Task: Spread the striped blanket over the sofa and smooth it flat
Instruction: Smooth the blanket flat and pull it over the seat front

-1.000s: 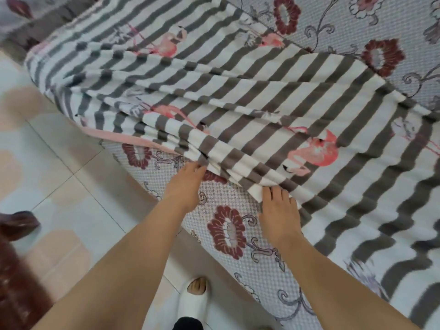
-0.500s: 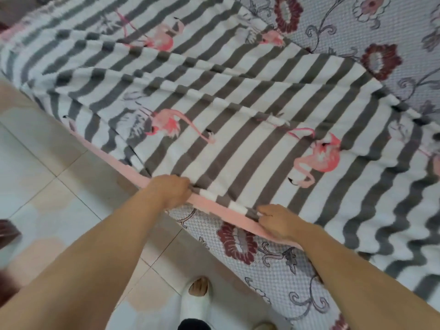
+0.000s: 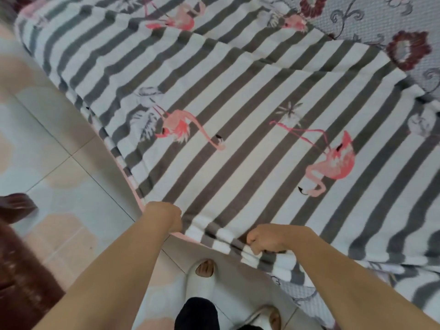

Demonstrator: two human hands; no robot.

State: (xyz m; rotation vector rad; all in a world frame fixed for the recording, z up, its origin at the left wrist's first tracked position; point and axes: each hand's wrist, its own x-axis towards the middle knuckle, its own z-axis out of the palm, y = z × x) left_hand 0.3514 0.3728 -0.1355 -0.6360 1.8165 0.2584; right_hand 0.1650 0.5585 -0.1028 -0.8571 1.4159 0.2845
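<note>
- Blanket (image 3: 238, 144), grey-and-white striped with pink flamingos, lies across the sofa (image 3: 404, 17); a few long folds cross its far part
- Left hand (image 3: 164, 217) curled tight on the blanket's pink near edge
- Right hand (image 3: 269, 239) fisted round the same hem, fabric bunched beneath it
- White slippers (image 3: 202, 279) on the tiled floor (image 3: 47, 148) below
</note>
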